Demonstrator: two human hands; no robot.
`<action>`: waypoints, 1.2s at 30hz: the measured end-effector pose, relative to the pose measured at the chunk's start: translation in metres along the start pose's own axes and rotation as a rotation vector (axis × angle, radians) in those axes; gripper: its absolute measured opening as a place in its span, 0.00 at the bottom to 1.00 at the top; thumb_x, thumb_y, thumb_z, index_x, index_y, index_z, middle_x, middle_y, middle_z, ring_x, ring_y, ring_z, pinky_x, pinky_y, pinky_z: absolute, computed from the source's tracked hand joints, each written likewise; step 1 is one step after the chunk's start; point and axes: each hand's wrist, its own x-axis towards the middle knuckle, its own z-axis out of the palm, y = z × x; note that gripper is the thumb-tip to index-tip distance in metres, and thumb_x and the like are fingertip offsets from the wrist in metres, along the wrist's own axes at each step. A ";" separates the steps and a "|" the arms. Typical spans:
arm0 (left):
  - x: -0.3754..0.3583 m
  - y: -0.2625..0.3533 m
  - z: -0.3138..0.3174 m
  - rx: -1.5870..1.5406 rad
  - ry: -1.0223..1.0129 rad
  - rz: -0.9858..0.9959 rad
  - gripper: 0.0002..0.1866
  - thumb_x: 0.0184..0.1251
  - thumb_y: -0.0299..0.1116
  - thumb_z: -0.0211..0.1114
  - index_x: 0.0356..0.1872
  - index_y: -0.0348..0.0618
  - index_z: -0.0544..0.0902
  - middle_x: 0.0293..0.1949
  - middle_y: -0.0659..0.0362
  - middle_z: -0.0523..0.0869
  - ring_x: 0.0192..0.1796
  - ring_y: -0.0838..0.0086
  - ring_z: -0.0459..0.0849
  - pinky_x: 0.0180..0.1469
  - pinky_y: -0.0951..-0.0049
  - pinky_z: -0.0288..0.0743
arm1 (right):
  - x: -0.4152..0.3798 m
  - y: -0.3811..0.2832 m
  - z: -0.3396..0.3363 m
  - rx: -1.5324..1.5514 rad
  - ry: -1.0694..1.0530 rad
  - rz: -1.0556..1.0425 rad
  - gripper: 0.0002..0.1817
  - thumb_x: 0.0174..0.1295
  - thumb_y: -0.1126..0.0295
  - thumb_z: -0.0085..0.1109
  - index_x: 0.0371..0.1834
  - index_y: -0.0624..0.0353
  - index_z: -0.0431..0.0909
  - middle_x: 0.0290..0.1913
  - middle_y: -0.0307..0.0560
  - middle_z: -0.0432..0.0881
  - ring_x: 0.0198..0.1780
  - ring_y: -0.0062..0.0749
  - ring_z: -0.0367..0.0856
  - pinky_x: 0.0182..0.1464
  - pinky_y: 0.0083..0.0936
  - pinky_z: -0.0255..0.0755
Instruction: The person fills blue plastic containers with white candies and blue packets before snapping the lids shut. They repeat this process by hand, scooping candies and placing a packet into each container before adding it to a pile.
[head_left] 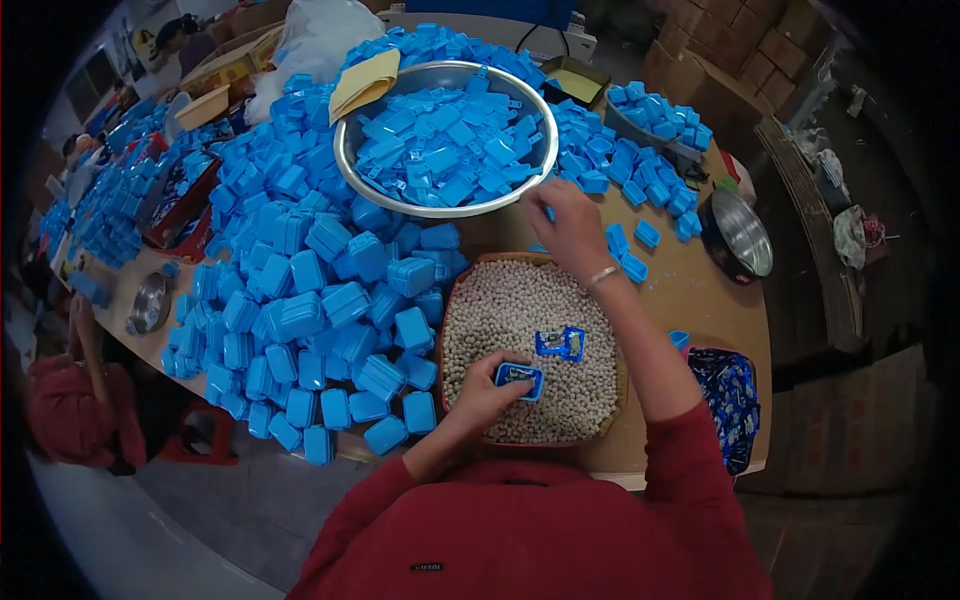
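My left hand (480,398) grips a small blue plastic box (520,381) with something dark inside. It is above a tray of pale round beads (520,310), whose rim is reddish. Lying on the beads is a blue-edged printed piece (560,344). At the right rim of a large metal bowl (345,165), my right hand (568,228) has its fingers curled together; what they hold, if anything, is hidden. Flat blue plastic lids (445,140) fill that bowl.
Closed blue boxes (300,310) are heaped on the left. Open blue boxes (650,180) lie at the right rear, near an empty metal bowl (738,235). A bin of dark blue printed packets (725,405) stands at the right edge. Another person's arm (88,340) shows far left.
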 end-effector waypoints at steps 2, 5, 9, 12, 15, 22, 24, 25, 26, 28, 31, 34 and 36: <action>-0.001 0.004 -0.002 -0.020 -0.009 -0.077 0.15 0.56 0.26 0.68 0.45 0.39 0.78 0.34 0.60 0.83 0.32 0.79 0.82 0.31 0.79 0.76 | 0.033 0.021 0.032 -0.228 -0.114 0.032 0.09 0.53 0.64 0.65 0.32 0.58 0.81 0.34 0.49 0.82 0.35 0.47 0.82 0.38 0.42 0.76; 0.000 0.016 -0.003 0.001 -0.008 -0.114 0.15 0.56 0.26 0.69 0.45 0.40 0.78 0.35 0.60 0.83 0.33 0.79 0.82 0.32 0.77 0.78 | 0.068 0.024 0.061 -0.545 -0.524 0.222 0.07 0.52 0.65 0.62 0.29 0.55 0.84 0.34 0.51 0.84 0.38 0.49 0.81 0.38 0.41 0.76; 0.003 -0.006 -0.006 0.082 0.027 0.022 0.13 0.55 0.25 0.69 0.42 0.41 0.78 0.34 0.61 0.82 0.34 0.78 0.82 0.33 0.76 0.77 | 0.059 0.054 0.088 -0.403 -0.270 0.158 0.06 0.51 0.73 0.54 0.28 0.58 0.82 0.32 0.54 0.83 0.34 0.52 0.82 0.34 0.44 0.76; 0.001 0.001 -0.004 -0.036 0.118 -0.013 0.12 0.56 0.24 0.68 0.41 0.41 0.78 0.36 0.60 0.82 0.34 0.77 0.82 0.34 0.74 0.80 | 0.035 0.013 0.029 -0.309 -0.096 -0.028 0.05 0.50 0.73 0.55 0.30 0.59 0.77 0.30 0.51 0.79 0.36 0.48 0.79 0.33 0.43 0.74; 0.004 0.002 -0.007 -0.201 0.158 -0.075 0.13 0.57 0.24 0.68 0.43 0.41 0.78 0.37 0.59 0.82 0.35 0.76 0.82 0.35 0.74 0.81 | -0.033 -0.028 -0.028 -0.375 -0.156 -0.038 0.06 0.51 0.73 0.56 0.33 0.56 0.75 0.32 0.45 0.76 0.39 0.42 0.77 0.34 0.37 0.74; 0.001 0.011 -0.009 -0.279 -0.160 -0.138 0.29 0.57 0.25 0.62 0.63 0.42 0.67 0.51 0.57 0.78 0.49 0.73 0.79 0.52 0.74 0.75 | -0.174 -0.013 -0.038 -0.304 -0.582 0.154 0.12 0.50 0.71 0.60 0.39 0.57 0.73 0.39 0.46 0.76 0.44 0.43 0.77 0.42 0.37 0.74; -0.002 0.006 -0.007 -0.245 -0.179 -0.038 0.31 0.56 0.21 0.62 0.63 0.42 0.66 0.51 0.58 0.77 0.50 0.73 0.79 0.53 0.73 0.75 | -0.168 -0.024 -0.048 -0.149 -0.576 0.239 0.17 0.47 0.71 0.64 0.43 0.58 0.74 0.43 0.47 0.78 0.46 0.45 0.78 0.43 0.37 0.74; -0.001 0.003 -0.006 -0.226 -0.195 0.012 0.32 0.56 0.19 0.62 0.64 0.42 0.65 0.52 0.58 0.77 0.50 0.73 0.79 0.53 0.73 0.75 | -0.169 -0.023 -0.044 -0.161 -0.577 0.262 0.18 0.46 0.71 0.66 0.41 0.59 0.74 0.44 0.49 0.78 0.46 0.46 0.78 0.43 0.38 0.74; -0.001 0.002 -0.008 -0.212 -0.218 -0.001 0.34 0.55 0.17 0.64 0.65 0.43 0.64 0.53 0.58 0.76 0.52 0.74 0.78 0.54 0.73 0.74 | -0.170 -0.023 -0.038 -0.154 -0.551 0.265 0.17 0.47 0.70 0.67 0.40 0.59 0.74 0.42 0.49 0.77 0.46 0.47 0.77 0.44 0.39 0.73; -0.001 0.000 -0.005 -0.132 -0.224 0.053 0.33 0.55 0.18 0.66 0.64 0.42 0.65 0.53 0.59 0.76 0.53 0.75 0.78 0.54 0.74 0.74 | -0.172 -0.024 -0.025 -0.140 -0.505 0.264 0.16 0.48 0.66 0.67 0.37 0.59 0.73 0.38 0.51 0.76 0.45 0.48 0.76 0.45 0.42 0.72; 0.000 -0.003 -0.002 -0.093 -0.221 0.081 0.32 0.55 0.20 0.68 0.62 0.42 0.67 0.52 0.60 0.77 0.53 0.76 0.78 0.53 0.75 0.74 | -0.173 -0.024 -0.024 -0.090 -0.429 0.314 0.14 0.48 0.70 0.65 0.37 0.59 0.73 0.37 0.52 0.76 0.44 0.50 0.76 0.43 0.43 0.71; -0.001 -0.002 -0.001 -0.078 -0.195 0.113 0.30 0.55 0.20 0.69 0.60 0.41 0.69 0.50 0.60 0.79 0.51 0.76 0.79 0.51 0.76 0.75 | -0.160 -0.028 -0.047 0.110 -0.319 0.343 0.15 0.46 0.74 0.67 0.38 0.61 0.75 0.40 0.53 0.78 0.45 0.48 0.77 0.44 0.39 0.73; -0.002 -0.002 0.000 -0.090 -0.172 0.083 0.29 0.54 0.20 0.69 0.59 0.41 0.71 0.48 0.61 0.80 0.49 0.77 0.80 0.49 0.75 0.77 | -0.149 -0.047 -0.075 0.449 -0.271 0.411 0.16 0.45 0.75 0.68 0.39 0.61 0.77 0.42 0.53 0.79 0.46 0.47 0.78 0.45 0.36 0.74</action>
